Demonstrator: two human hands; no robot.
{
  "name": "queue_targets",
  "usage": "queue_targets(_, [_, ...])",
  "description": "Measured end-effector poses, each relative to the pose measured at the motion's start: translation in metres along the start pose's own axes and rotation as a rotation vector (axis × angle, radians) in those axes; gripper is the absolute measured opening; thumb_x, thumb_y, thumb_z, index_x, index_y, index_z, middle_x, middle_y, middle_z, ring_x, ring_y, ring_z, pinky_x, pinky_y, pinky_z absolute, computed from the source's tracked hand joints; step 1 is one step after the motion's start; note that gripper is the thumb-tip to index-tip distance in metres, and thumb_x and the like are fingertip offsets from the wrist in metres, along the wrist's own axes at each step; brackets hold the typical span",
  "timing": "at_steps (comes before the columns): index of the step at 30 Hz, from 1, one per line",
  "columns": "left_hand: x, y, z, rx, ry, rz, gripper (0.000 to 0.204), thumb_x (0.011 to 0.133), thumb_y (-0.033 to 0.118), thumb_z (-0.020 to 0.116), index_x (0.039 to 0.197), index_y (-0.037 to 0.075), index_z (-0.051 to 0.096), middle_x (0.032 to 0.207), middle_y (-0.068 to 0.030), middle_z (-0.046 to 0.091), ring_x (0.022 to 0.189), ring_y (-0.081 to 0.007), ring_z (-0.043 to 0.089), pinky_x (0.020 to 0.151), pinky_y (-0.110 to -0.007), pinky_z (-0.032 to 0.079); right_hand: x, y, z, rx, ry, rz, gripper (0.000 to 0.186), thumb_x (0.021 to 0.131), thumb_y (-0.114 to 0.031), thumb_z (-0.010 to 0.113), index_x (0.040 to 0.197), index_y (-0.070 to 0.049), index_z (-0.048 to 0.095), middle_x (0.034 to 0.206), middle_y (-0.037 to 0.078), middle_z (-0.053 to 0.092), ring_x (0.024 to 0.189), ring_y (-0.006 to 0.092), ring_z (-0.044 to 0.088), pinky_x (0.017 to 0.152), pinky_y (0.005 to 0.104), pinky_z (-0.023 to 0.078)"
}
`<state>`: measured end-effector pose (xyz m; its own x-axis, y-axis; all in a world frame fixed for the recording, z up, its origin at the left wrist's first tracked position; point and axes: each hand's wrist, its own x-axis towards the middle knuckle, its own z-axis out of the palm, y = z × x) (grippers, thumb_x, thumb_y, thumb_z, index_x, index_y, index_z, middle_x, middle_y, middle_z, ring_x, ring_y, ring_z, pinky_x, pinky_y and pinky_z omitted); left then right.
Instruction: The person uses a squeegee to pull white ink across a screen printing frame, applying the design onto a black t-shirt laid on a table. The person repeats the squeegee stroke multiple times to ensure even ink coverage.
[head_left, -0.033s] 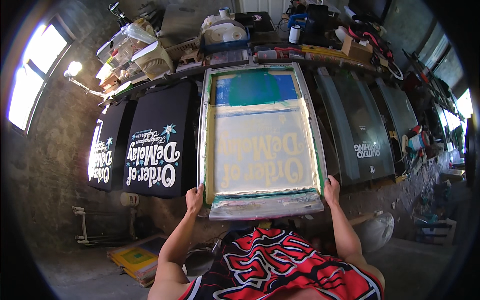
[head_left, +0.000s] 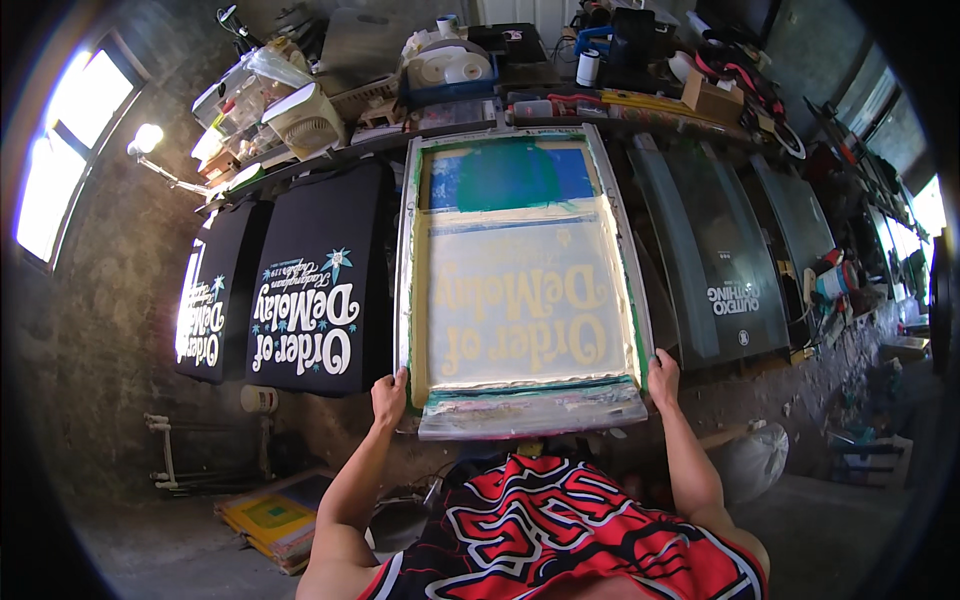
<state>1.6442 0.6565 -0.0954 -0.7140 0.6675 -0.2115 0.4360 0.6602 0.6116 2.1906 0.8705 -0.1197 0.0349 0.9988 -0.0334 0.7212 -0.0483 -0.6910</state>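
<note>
A silk-screen printing frame [head_left: 407,260] lies in front of me, its pale mesh bearing yellowish lettering that reads upside down. Across its far end runs a blue and green band, and cloudy plastic or tape covers the near edge. My left hand [head_left: 389,398] is closed around the frame's near left corner. On the opposite side, my right hand [head_left: 663,381] grips the near right edge. To the left, a black T-shirt [head_left: 318,225] with white lettering and blue leaf shapes is stretched over a flat board. What lies beneath the screen is hidden.
Another printed black shirt [head_left: 235,240] lies farther left. Glass-like dark boards [head_left: 715,240] stand to the right, one with small white print. Behind, a cluttered shelf holds a beige fan heater-like box [head_left: 305,120] and a brown cardboard box [head_left: 713,95]. Flat coloured panels [head_left: 272,512] rest on the floor.
</note>
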Motion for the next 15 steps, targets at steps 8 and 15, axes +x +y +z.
queue_targets(8, [-0.004,0.004,-0.012,0.142,-0.029,0.025,0.059,0.101,0.047,0.057,0.079,-0.007,0.064,0.078,-0.0328,0.064,0.08,-0.0513,0.064,0.07,-0.052,0.049,0.013,0.006,-0.008,-0.119,-0.201,0.002,0.04,0.095,-0.022,0.054,0.123,0.005,0.064,0.114,0.033,0.067,0.111,0.0496,0.062,0.094,0.0511,0.051])
queue_targets(15, [-0.029,-0.019,-0.023,-0.041,-0.009,0.079,0.058,0.1,0.048,0.061,0.079,-0.006,0.066,0.069,-0.0285,0.06,0.068,-0.0443,0.064,0.066,-0.049,0.048,-0.013,-0.007,-0.033,-0.203,-0.243,0.027,0.036,0.097,-0.029,0.054,0.108,0.003,0.067,0.104,0.032,0.067,0.102,0.051,0.063,0.085,0.0541,0.051])
